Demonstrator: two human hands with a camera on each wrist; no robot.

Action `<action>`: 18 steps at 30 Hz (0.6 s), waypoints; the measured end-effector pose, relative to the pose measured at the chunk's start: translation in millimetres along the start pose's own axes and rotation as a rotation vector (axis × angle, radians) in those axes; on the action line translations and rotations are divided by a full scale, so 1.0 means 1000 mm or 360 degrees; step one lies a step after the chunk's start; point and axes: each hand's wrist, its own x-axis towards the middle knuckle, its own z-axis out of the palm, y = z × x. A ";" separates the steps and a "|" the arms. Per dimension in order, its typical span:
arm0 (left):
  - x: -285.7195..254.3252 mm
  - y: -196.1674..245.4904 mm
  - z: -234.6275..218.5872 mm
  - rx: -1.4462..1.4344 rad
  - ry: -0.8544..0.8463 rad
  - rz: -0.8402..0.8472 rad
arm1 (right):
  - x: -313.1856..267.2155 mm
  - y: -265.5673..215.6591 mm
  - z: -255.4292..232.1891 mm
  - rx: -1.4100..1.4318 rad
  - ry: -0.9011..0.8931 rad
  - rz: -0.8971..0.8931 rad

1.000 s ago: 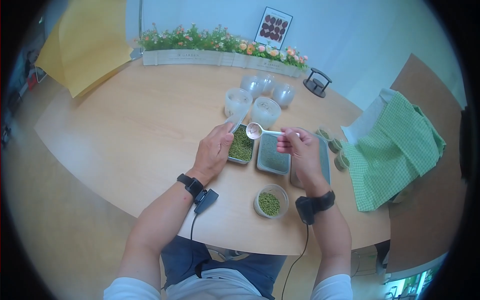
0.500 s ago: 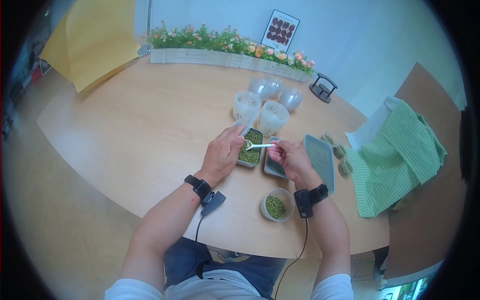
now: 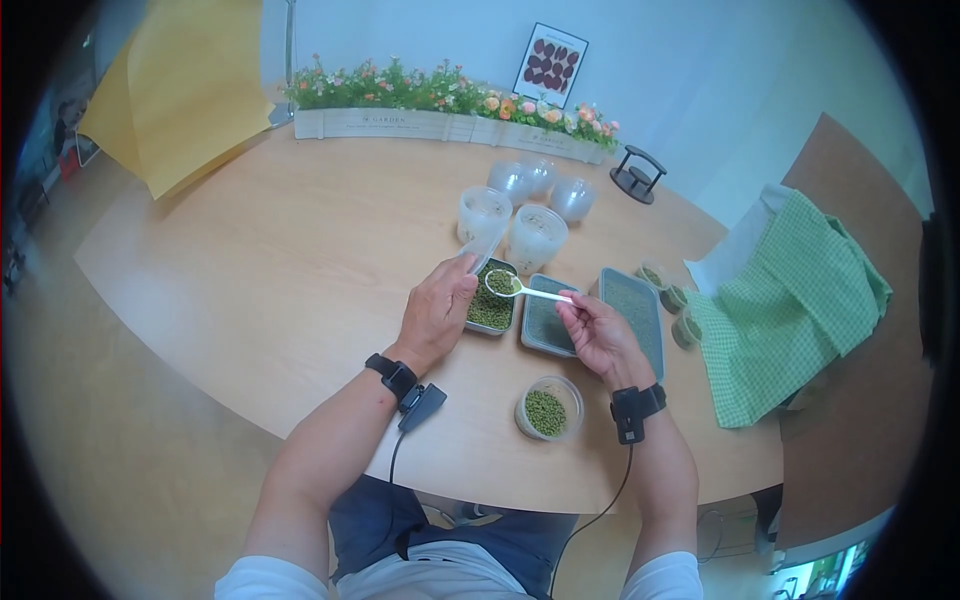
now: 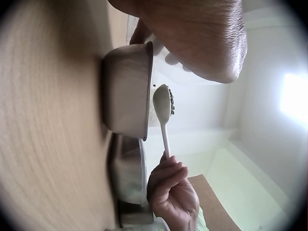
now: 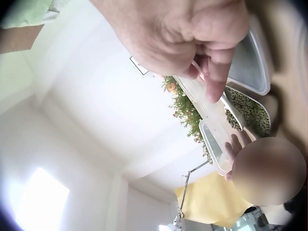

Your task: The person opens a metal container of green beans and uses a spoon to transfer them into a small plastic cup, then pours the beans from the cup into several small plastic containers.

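Observation:
My right hand (image 3: 602, 335) pinches the handle of a white spoon (image 3: 535, 292), its bowl holding green beans above a metal container of green beans (image 3: 490, 313). In the left wrist view the spoon (image 4: 162, 103) is level over the rim of the metal container (image 4: 127, 91). At that container's left side, my left hand (image 3: 435, 310) holds a clear lid (image 3: 484, 248), tilted up; the lid (image 5: 214, 144) also shows in the right wrist view. Nearer my body stands a round clear tub with green beans (image 3: 547, 412).
Two lidded containers (image 3: 547, 325) (image 3: 634, 305) stand to the right, with small cups (image 3: 686, 329) beside them. Behind are clear tubs (image 3: 537, 235), a flower planter (image 3: 385, 123) and a dark stand (image 3: 637, 177). A green checked cloth (image 3: 780, 310) lies right.
The spoon went down into the beans and has come up loaded. My right hand has shifted slightly to the right and turned more palm up. My left hand still holds the lid.

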 end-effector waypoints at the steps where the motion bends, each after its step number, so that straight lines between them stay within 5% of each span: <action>1: 0.000 -0.001 0.000 0.0001 -0.0011 -0.0001 | -0.003 -0.001 -0.002 0.0015 -0.0005 -0.0008; 15: 0.000 -0.002 0.001 0.0123 -0.0054 0.0086 | -0.055 -0.020 -0.010 0.0087 -0.0089 -0.0110; 18: 0.000 0.004 -0.001 0.0344 -0.0264 0.0120 | -0.077 -0.022 -0.026 0.0120 -0.0100 -0.0123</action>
